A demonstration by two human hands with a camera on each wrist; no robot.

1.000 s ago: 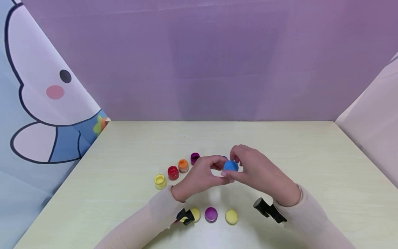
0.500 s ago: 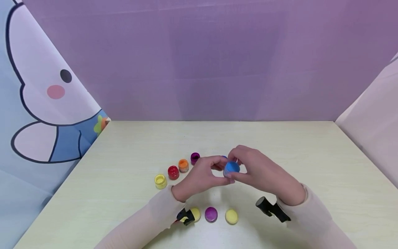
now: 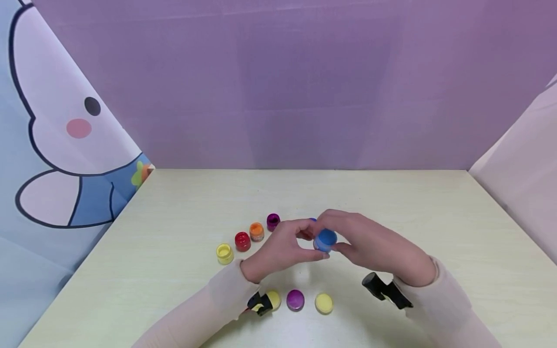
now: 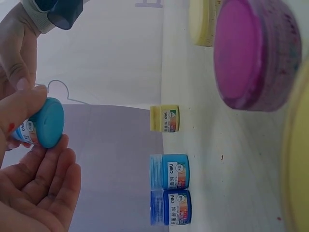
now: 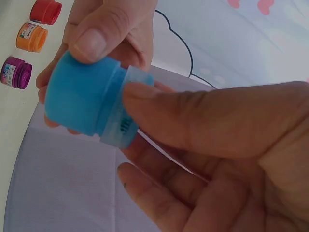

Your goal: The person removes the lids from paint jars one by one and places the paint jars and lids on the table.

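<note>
Two hands meet over the middle of the bench [image 3: 174, 270], both clamped on one light-blue paint pot [image 3: 325, 239] held above the surface. Head view: the left hand [image 3: 278, 249] pinches the pot from the left, and the right hand [image 3: 370, 246] wraps it from the right, probably one to steady the body and one to work the cap. Four pots stand in an arc on the left: yellow pot [image 3: 224, 253], red pot [image 3: 241, 241], orange pot [image 3: 256, 231], purple pot [image 3: 272, 221]. Three loose lids lie near the person: two yellow lids [image 3: 324, 303] and one purple lid [image 3: 295, 299] between them.

Left wrist view: the light-blue pot [image 4: 44, 123] sits between fingertips, cap end facing the camera. Three pots stand beyond on the bench: one yellow, one light blue [image 4: 169, 171], one dark blue [image 4: 170, 207], the last two touching. The purple lid [image 4: 256, 53] looms close.

Right wrist view: the left thumb [image 5: 104, 36] presses on the blue cap [image 5: 79, 94], and the right thumb [image 5: 212, 121] lies across the pot's clear body. Red, orange and purple pots are at the upper left.
</note>
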